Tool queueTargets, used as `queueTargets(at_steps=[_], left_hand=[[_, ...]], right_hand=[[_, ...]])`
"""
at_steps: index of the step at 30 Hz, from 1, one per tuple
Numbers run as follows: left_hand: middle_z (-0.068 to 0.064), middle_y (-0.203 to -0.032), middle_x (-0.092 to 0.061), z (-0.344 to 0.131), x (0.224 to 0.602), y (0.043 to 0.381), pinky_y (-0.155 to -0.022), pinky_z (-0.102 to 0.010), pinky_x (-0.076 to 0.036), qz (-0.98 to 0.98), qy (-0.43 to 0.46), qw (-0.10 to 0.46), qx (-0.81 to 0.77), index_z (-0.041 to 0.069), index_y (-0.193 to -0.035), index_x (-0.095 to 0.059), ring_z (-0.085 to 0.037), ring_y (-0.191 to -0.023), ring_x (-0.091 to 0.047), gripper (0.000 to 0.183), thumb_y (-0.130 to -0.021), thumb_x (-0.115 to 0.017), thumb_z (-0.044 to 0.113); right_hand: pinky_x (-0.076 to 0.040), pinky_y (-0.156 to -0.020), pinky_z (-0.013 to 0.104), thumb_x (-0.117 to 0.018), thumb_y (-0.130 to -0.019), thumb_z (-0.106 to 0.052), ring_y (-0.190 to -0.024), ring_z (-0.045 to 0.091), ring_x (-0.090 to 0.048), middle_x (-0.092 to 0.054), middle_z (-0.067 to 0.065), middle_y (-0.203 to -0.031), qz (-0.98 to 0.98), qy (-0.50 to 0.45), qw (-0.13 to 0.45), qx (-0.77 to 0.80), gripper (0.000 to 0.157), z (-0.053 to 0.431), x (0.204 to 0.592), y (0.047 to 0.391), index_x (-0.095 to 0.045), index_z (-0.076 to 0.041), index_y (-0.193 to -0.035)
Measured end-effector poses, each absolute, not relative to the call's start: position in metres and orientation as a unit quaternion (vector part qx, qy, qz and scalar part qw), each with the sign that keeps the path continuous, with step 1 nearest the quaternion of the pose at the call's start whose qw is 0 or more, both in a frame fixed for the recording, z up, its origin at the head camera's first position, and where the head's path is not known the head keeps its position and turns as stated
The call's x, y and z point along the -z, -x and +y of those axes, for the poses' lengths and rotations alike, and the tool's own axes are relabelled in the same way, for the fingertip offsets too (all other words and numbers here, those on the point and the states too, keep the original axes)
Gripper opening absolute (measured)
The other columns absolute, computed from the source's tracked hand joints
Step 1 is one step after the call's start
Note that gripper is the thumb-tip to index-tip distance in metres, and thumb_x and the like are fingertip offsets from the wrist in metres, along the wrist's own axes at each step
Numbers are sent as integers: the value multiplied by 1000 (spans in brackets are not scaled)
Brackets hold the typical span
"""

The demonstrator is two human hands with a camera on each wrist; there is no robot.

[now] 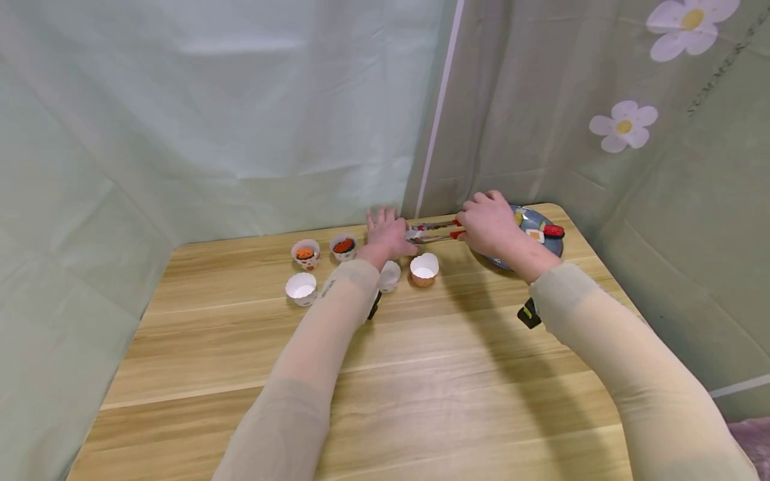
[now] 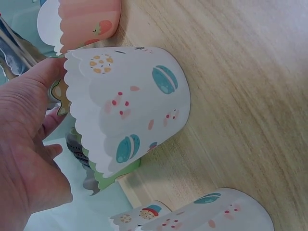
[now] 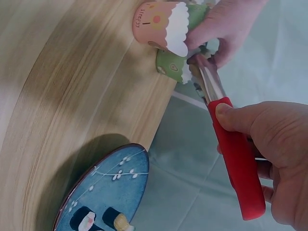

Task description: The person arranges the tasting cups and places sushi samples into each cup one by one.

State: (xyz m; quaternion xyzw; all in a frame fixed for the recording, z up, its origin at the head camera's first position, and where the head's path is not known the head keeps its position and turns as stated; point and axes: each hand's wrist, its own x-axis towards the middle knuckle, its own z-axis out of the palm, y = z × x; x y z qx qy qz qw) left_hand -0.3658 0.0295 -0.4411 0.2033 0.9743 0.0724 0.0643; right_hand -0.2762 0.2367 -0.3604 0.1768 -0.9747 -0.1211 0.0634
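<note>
My right hand (image 1: 490, 222) grips tongs with red handles (image 3: 236, 163) and metal arms. The tongs reach left to the table's back edge, where their tips meet the area of my left hand (image 1: 388, 235). Whether the tips hold anything cannot be made out. My left hand has its fingers spread behind a white paper cup (image 2: 130, 101) printed with teal macarons. Its thumb lies by the cups' scalloped rims. Beside it are a green cup (image 3: 169, 66) and a pink cup (image 3: 151, 24) with a white inside.
At the back left stand a cup with orange filling (image 1: 305, 256), one with red filling (image 1: 343, 248), and a white cup (image 1: 301, 288). A blue plate (image 3: 115, 178) carrying toy-like sushi pieces (image 1: 553, 231) sits at the back right. Curtains (image 1: 301, 133) hang behind the wooden table (image 1: 457, 401).
</note>
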Motion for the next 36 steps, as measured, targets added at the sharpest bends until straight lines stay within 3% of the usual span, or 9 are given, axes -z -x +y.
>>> queueTargets(at_steps=[17, 25, 36], left_hand=[[-12, -168, -17, 28, 451, 381, -121, -62, 4, 976, -183, 82, -78, 21, -139, -59, -35, -155, 2, 66, -86, -74, 57], [-12, -169, -15, 16, 446, 379, -120, -63, 8, 965, -217, 104, -107, 19, -154, -46, -35, -155, 3, 81, -87, -70, 58], [-12, -169, -14, 2, 422, 373, -121, -61, 5, 961, -241, 87, -101, 24, -156, -43, -35, -155, 0, 76, -92, -60, 60]], right_hand=[[-36, -104, 59, -75, -93, -31, -102, 36, -55, -67, 10, -103, -981, -156, 82, 86, 32, 262, 349, 266, -74, -7, -115], [-38, -100, 60, -79, -90, -30, -101, 39, -54, -66, 15, -101, -981, -155, 87, 77, 38, 274, 349, 262, -71, -3, -116], [-42, -92, 58, -84, -87, -27, -99, 42, -53, -67, 22, -113, -979, -160, 110, 66, 52, 291, 352, 260, -66, 3, -125]])
